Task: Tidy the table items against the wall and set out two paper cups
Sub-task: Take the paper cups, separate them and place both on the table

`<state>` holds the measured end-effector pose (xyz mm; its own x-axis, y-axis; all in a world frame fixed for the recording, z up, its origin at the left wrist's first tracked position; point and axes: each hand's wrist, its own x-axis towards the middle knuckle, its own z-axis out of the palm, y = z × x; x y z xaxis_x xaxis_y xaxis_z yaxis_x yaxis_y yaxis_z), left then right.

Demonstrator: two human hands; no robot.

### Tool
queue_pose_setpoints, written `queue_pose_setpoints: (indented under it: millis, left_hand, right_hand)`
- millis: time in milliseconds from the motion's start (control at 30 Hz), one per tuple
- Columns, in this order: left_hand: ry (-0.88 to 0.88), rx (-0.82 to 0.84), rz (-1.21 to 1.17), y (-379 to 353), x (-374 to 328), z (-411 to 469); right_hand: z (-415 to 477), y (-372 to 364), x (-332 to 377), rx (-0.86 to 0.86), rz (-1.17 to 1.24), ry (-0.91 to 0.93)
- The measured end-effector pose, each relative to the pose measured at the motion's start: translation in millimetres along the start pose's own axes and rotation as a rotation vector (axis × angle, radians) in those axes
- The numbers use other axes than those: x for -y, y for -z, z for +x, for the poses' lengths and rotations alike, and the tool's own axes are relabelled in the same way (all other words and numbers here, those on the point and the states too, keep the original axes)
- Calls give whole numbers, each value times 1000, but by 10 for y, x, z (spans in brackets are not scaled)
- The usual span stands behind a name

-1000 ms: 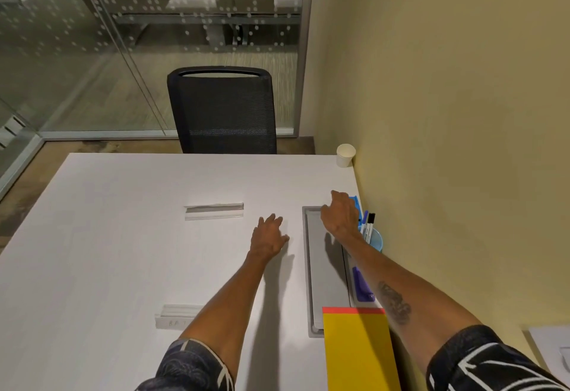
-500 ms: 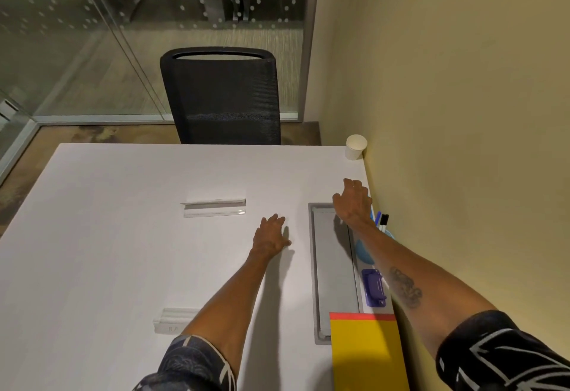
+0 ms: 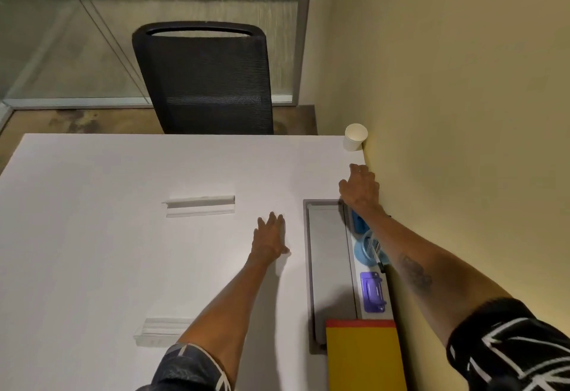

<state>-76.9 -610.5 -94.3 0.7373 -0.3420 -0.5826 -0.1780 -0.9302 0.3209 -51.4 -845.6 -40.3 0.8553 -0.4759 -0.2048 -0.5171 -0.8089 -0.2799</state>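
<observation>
While the left hand (image 3: 270,236) lies flat and empty, palm down, fingers spread on the white desk (image 3: 123,252), the right hand (image 3: 359,188) reaches along the yellow wall (image 3: 462,113) toward the far right corner, fingers loosely curled, holding nothing that I can see. One paper cup (image 3: 355,137) stands upright in that far corner, touching or just beside the wall, a short way beyond the right fingertips, not touched. No second cup in view.

Along the wall under the right forearm: a blue item (image 3: 357,222), partly hidden, then a light blue round holder (image 3: 367,252) with a marker (image 3: 377,252) in it, then a purple stapler-like item (image 3: 373,292), then a yellow pad with a red top edge (image 3: 364,360) at the near edge. They sit between the wall and a grey recessed cable tray (image 3: 328,267), the pad overlapping the tray's near end.

Two clear plastic strips on the desk: one (image 3: 200,205) mid-desk left of the left hand, one (image 3: 157,332) nearer, beside the left forearm. Black mesh chair (image 3: 203,79) at the far side of the desk, glass partition (image 3: 92,20) behind it.
</observation>
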Motion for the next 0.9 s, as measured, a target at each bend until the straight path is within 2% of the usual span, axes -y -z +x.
queue_pose_setpoints:
  millis: [467,900]
  left_hand:
    - [118,108,51,-263,-32,266]
    - [106,63,43,-375,54,418]
  right_hand:
    - [566,-38,-217,-21,-25,-22]
    - [1188,-152,-190,-78,36,-13]
